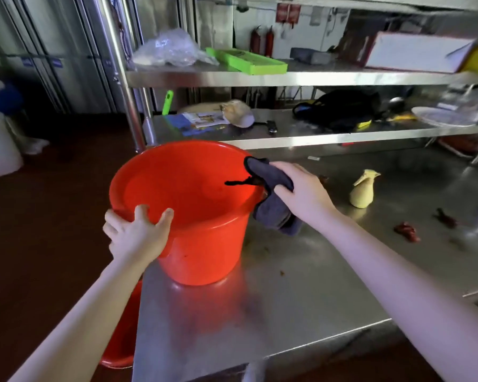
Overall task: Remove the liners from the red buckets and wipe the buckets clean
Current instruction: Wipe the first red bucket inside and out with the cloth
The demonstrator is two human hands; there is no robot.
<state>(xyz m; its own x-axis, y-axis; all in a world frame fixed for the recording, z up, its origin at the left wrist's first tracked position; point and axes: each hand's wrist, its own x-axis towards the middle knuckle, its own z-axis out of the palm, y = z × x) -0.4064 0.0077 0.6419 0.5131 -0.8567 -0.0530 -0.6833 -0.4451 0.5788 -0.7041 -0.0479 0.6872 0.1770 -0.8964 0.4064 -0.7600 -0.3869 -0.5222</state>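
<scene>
A red bucket (202, 244) stands upright on the left end of the steel table (301, 299), with no liner visible inside. My left hand (137, 232) grips its near rim, thumb and a finger hooked over the edge. My right hand (301, 193) holds a dark grey cloth (271, 205) against the bucket's right rim; part of the cloth drapes over the rim and part hangs down outside. A second red bucket (122, 343) shows partly on the floor below the table's left edge.
A yellowish knotted bag (362, 193) and red scraps (407, 231) lie on the table to the right. Steel shelves (287, 78) behind carry a green tray, a plastic bag, a black bag and papers. A shelf post (127, 106) rises just behind the bucket.
</scene>
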